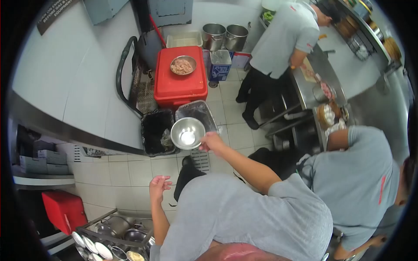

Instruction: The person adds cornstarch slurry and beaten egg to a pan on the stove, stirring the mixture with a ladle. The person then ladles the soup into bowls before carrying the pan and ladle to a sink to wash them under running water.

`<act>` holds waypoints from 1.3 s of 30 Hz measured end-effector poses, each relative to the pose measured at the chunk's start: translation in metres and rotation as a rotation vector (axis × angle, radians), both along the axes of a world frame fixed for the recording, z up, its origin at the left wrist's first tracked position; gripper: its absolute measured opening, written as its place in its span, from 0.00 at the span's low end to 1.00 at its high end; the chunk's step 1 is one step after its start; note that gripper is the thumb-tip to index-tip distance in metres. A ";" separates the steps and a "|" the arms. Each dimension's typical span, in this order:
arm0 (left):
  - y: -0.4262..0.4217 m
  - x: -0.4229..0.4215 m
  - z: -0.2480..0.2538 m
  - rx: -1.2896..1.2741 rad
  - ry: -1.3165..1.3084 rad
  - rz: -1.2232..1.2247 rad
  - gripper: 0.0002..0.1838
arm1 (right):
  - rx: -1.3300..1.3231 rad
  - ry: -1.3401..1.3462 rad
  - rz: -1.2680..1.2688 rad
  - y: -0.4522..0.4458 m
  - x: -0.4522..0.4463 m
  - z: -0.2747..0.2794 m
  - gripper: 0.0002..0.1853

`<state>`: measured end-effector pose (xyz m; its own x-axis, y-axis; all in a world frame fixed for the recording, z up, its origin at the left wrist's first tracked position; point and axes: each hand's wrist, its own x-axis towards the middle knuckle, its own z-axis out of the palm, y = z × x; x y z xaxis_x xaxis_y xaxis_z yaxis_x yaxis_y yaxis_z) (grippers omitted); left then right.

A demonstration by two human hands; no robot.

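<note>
Gripping one metal bowl [188,134] by its rim, my right hand [212,142] holds it over two bins [151,130]; my left hand [160,188] is half open, with nothing in it. Beyond, one red box [180,92] carries a second bowl [194,65] of meat [181,66], near two pots [214,40].

I watch through a single head-worn camera, looking forward and steeply down over a pale tiled floor [102,172], its wide lens bending straight edges inside a dark curved border. Nearest me, the wearer's grey short-sleeved shirt [244,206] fills the lower centre. The bare left hand [160,185] and bare right hand [212,142], with a round shiny metal bowl [187,133], sit in middle range. Farther out, toward the frame's top, my view takes in a red lidded plastic box [180,87] and, at upper right, a grey-shirted co-worker [278,43].
</note>
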<state>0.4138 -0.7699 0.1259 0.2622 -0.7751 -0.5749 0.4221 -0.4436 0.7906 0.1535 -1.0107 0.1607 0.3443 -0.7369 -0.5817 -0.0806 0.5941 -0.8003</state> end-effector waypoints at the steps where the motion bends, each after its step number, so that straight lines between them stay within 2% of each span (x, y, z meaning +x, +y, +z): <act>1: -0.016 0.009 -0.006 0.019 0.021 0.003 0.13 | 0.014 0.007 -0.055 -0.033 0.005 0.002 0.07; 3: -0.048 0.021 -0.015 0.052 0.053 0.016 0.13 | 0.037 0.012 -0.159 -0.107 0.010 0.002 0.06; 5: -0.090 0.030 -0.011 0.055 0.019 -0.001 0.14 | 0.061 -0.095 -0.175 -0.192 -0.002 -0.005 0.06; 9: -0.163 0.041 -0.010 0.109 -0.010 -0.006 0.14 | 0.063 -0.157 -0.495 -0.373 -0.023 -0.003 0.04; 12: -0.203 0.046 -0.028 0.198 -0.055 0.052 0.14 | 0.057 -0.241 -0.709 -0.526 -0.052 -0.003 0.07; 16: -0.228 0.021 -0.046 0.372 -0.107 0.149 0.16 | -0.027 -0.418 -0.998 -0.746 -0.110 -0.018 0.12; 19: -0.246 -0.027 -0.036 0.579 0.039 0.293 0.13 | -0.010 -0.575 -1.291 -0.901 -0.173 -0.046 0.17; 20: -0.250 -0.045 -0.036 0.633 0.085 0.322 0.12 | 0.013 -0.527 -1.372 -0.920 -0.187 -0.032 0.17; 21: -0.240 -0.050 -0.049 0.651 0.272 0.278 0.10 | 0.031 -0.480 -1.446 -0.939 -0.199 -0.007 0.18; 22: -0.216 -0.058 -0.075 0.667 0.336 0.268 0.11 | -0.003 -0.428 -1.540 -0.959 -0.215 -0.001 0.17; 24: -0.234 -0.088 -0.047 0.618 0.012 -0.086 0.12 | -0.003 -0.348 -1.702 -0.992 -0.246 0.015 0.17; 26: -0.245 -0.100 -0.038 0.699 0.078 -0.068 0.12 | 0.015 -0.289 -1.816 -1.000 -0.274 0.033 0.16; 27: -0.230 -0.104 -0.051 0.809 0.310 0.139 0.13 | -0.006 -0.255 -1.853 -1.004 -0.289 0.034 0.16; 28: -0.230 -0.107 -0.057 0.908 0.543 0.352 0.13 | -0.062 -0.273 -1.863 -1.022 -0.323 0.011 0.16; 31: -0.260 -0.120 -0.032 0.851 -0.380 -0.629 0.14 | -0.081 -0.051 -1.815 -1.053 -0.396 -0.025 0.17; 32: -0.300 -0.129 -0.004 0.832 -0.470 -0.668 0.17 | -0.078 0.009 -1.806 -1.058 -0.415 -0.031 0.18; 33: -0.295 -0.127 -0.018 0.892 -0.231 -0.389 0.17 | -0.068 0.010 -1.808 -1.057 -0.427 -0.032 0.18; 34: -0.277 -0.124 -0.040 0.936 0.009 -0.104 0.16 | -0.060 -0.201 -1.927 -1.041 -0.423 -0.016 0.19; 35: -0.265 -0.124 -0.049 0.964 0.249 0.186 0.16 | -0.067 -0.089 -1.856 -1.029 -0.430 -0.021 0.17; 37: -0.285 -0.124 -0.035 0.972 0.284 0.242 0.14 | -0.082 0.109 -1.692 -1.019 -0.458 -0.026 0.16; 39: -0.341 -0.131 0.000 0.988 0.215 0.193 0.11 | -0.092 0.276 -1.509 -1.023 -0.495 -0.031 0.17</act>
<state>0.2824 -1.1109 0.1258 0.1486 0.1133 -0.9824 0.6444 -0.7646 0.0093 -0.3419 -2.0339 0.1296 -0.8402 -0.3248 -0.4342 0.3847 0.2074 -0.8995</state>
